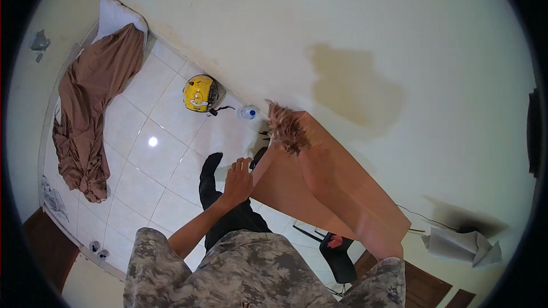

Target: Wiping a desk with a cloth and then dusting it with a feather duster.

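Observation:
An orange-brown table (pixel 282 192) stands against the wall before me. Over its surface my right hand (pixel 317 167) reaches out beside a brown feather duster (pixel 287 128), whose fluffy end lies past my fingers near the table's far corner. The fingers look closed round the duster's end, though its handle cannot be seen. My left hand (pixel 239 179) is at the table's left edge, its fingers near or touching the edge, with no object visible in it.
On the white tiled floor, a yellow helmet (pixel 200 93) and a plastic bottle (pixel 247 112) stand by the wall. A brown cloth (pixel 94 81) and a white pillow (pixel 117 17) lie at the left. A black chair (pixel 338 261) is behind the table's near side.

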Motion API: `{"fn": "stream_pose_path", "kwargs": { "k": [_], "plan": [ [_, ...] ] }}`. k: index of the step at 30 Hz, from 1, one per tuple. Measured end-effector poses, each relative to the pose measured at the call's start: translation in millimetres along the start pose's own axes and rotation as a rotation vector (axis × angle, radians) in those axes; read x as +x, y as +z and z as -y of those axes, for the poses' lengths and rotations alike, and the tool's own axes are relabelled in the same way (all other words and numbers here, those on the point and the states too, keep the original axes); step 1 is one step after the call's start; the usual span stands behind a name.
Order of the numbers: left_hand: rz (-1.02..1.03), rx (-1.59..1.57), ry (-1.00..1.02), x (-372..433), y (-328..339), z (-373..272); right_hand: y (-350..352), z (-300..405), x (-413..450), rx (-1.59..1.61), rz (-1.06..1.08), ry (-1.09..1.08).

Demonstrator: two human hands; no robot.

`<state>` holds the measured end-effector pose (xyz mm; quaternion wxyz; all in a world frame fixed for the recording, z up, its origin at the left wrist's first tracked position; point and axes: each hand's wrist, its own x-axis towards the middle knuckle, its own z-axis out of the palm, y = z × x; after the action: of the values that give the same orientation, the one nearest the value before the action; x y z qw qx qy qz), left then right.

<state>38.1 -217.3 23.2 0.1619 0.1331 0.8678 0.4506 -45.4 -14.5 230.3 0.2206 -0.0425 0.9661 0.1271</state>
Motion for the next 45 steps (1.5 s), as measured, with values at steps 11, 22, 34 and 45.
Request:
{"fn": "stream_pose_path", "kwargs": {
  "k": [11, 22, 34, 45],
  "plan": [
    [0.096, 0.029, -0.019, -4, -9, 15, -9, -8, -28, -0.112, -0.215, -0.037],
    [0.129, 0.037, 0.029, 8, -14, 13, -27, 7, -63, -0.502, -0.390, 0.010],
    [0.145, 0.060, 0.076, 2, -6, 16, -34, -68, -11, -0.231, -0.099, 0.020],
    [0.183, 0.057, 0.034, -10, -14, 27, -41, -3, -39, -0.181, 0.193, 0.034]
  ]
}}
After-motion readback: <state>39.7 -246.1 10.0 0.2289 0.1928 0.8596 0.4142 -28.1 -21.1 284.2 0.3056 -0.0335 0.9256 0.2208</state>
